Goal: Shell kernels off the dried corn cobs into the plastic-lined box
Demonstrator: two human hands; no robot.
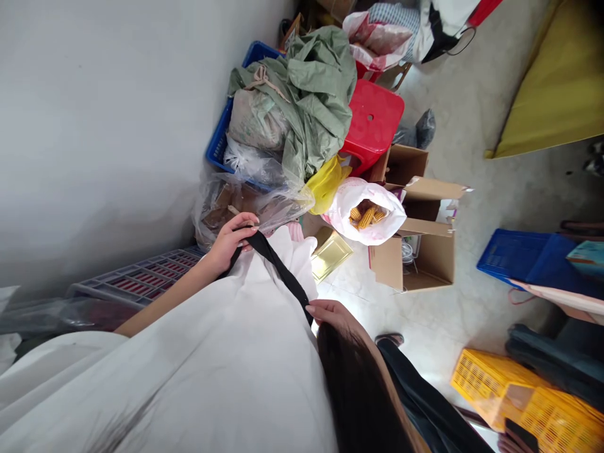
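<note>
A long black cloth strap runs slantwise across the front of the white top I wear. My left hand pinches its upper end between thumb and fingers. At the lower end, my right hand grips the strap with thumb and forefinger. Between the two hands the strap is drawn fairly straight, and loose white cloth bunches beside it. Dark hair hangs down and hides part of my right forearm.
Ahead stand a blue basket under a green sheet, a red stool, a white bag of corn cobs and cardboard boxes. Yellow crates are at right, near a hand with a phone.
</note>
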